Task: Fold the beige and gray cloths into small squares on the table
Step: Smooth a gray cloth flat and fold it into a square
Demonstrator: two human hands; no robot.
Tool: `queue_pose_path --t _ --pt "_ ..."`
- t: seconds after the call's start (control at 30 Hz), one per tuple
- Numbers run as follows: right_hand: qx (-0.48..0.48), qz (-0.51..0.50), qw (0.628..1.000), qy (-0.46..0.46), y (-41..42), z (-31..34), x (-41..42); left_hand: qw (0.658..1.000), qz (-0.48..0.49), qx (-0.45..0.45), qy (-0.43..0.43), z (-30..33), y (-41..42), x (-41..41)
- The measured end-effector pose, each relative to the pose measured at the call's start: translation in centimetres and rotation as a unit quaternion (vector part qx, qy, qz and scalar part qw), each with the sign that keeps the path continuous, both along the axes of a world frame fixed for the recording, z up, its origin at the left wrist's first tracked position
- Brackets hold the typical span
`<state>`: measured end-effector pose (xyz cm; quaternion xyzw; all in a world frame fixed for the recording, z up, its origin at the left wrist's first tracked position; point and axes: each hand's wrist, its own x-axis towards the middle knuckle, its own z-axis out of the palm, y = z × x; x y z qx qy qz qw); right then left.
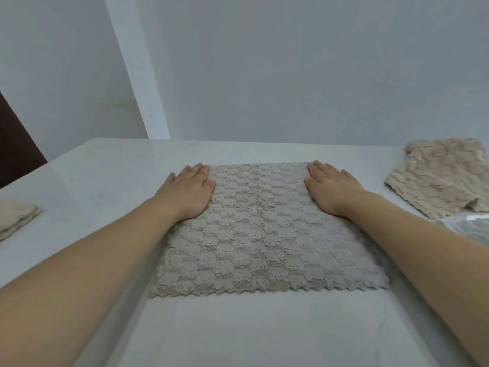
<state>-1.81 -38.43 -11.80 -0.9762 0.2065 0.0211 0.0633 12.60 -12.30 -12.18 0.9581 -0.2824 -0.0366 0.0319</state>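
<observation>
A fluffy beige-gray cloth lies spread flat in the middle of the white table. My left hand presses flat on its far left corner, fingers straight. My right hand presses flat on its far right corner in the same way. A folded beige cloth sits at the table's left edge. An unfolded beige cloth lies rumpled at the far right.
A pale gray cloth or clear wrapping shows beside my right forearm, under the beige cloth's near edge. A plain wall stands right behind the table. A dark brown surface shows past the table's left side.
</observation>
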Motion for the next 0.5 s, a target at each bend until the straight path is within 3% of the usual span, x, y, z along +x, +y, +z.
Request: queue_pose_path --t 0.07,0.13,0.2,0.27,0.5 --pt "-0.006 -0.012 1.0 0.007 0.2 0.9 0.0 0.996 0.013 0.044 -0.081 1.4 -0.1 -0.7" --pt "-0.017 -0.01 1.0 -0.011 1.4 2.6 0.3 0.99 -0.002 0.012 -0.142 3.1 -0.5 -2.2" --pt "0.008 0.024 0.998 -0.051 4.3 3.3 -0.1 0.994 -0.034 -0.058 -0.083 3.5 -1.4 -4.8" --pt "0.015 0.064 0.996 -0.057 7.4 1.8 -1.2 0.996 -0.069 -0.062 -0.015 1.8 -1.9 -7.5" --pt "0.009 0.066 0.998 -0.017 8.2 0.4 -1.6 0.998 -0.064 -0.028 -0.001 0.3 -1.7 -8.3"
